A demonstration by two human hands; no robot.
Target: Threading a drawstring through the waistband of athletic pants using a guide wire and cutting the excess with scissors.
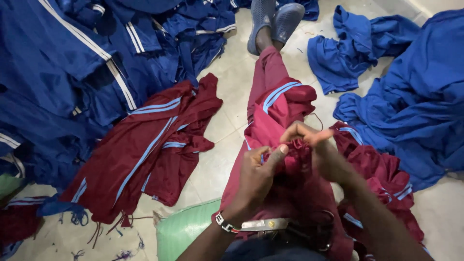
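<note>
Both hands (pinching) on maroon garment

Matt maroon cloth garment, smooth tiled floor

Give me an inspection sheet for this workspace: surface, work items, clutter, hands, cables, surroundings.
Surface: pale tiled floor, loose thread scraps at lower left.
Work items: maroon garment with light blue stripes, draped over the person's legs, bunched at the hands.
Clutter: second maroon garment spread on the floor; blue garment pile at left; more blue garments at right; green sack.
Hands: left hand and right hand both pinch the bunched maroon fabric.
Cables: nothing seen.
Surroundings: grey clogs on the person's feet.
</note>
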